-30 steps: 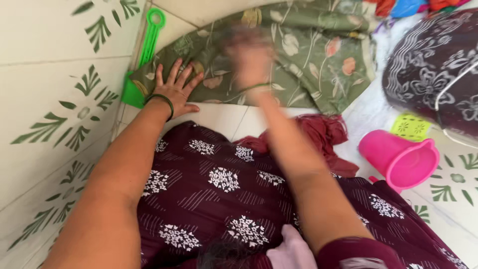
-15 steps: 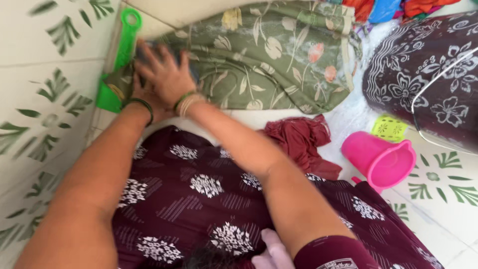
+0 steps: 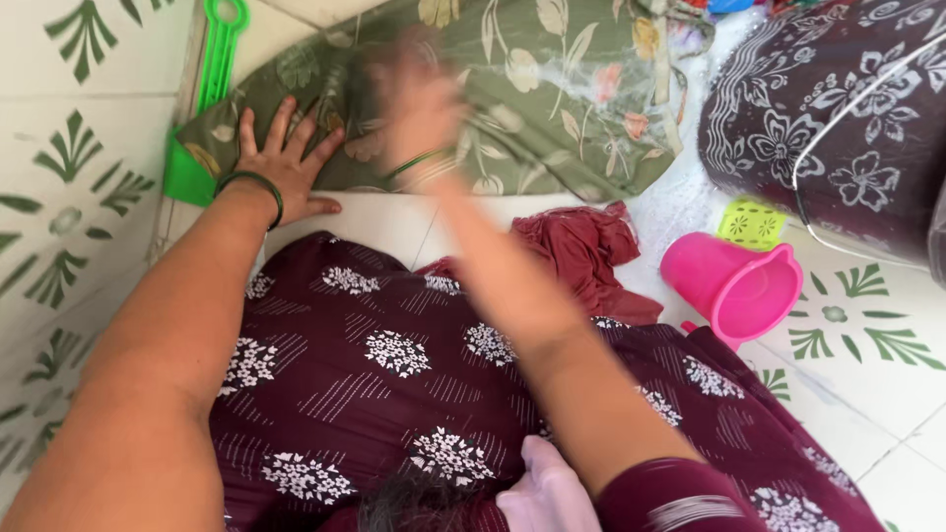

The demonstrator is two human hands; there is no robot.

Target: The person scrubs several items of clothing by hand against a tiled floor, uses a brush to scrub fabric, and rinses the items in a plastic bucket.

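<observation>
— Green cloth with a leaf-and-flower print point(image 3: 532, 108), is that what both hands are on?

— Yes. It lies spread on the tiled floor point(image 3: 99, 59), up against the wall at the top of the view, with white suds across its right half.

— How does the left hand point(image 3: 281, 167) sit?

— Flat, fingers spread wide, palm pressing down on the near left corner of the cloth. I'd judge it pins the fabric so it cannot slide on the wet tile. A dark bangle circles that wrist.

— And the right hand point(image 3: 419, 103)?

— Blurred with motion over the middle of the cloth. It seems to lie on the fabric, but whether the fingers are splayed or closed round something I cannot tell.

— What lies around?

— A green plastic brush point(image 3: 202, 108), partly tucked under the cloth's left edge. A crumpled dark red garment point(image 3: 581, 251) near the person's knees, just below the green cloth. A pink plastic jug point(image 3: 734, 286) tipped on its side to the right, a small yellow-green perforated piece point(image 3: 754, 222) just beyond it, and a dark floral-patterned cloth point(image 3: 818, 118) heaped at the upper right
</observation>
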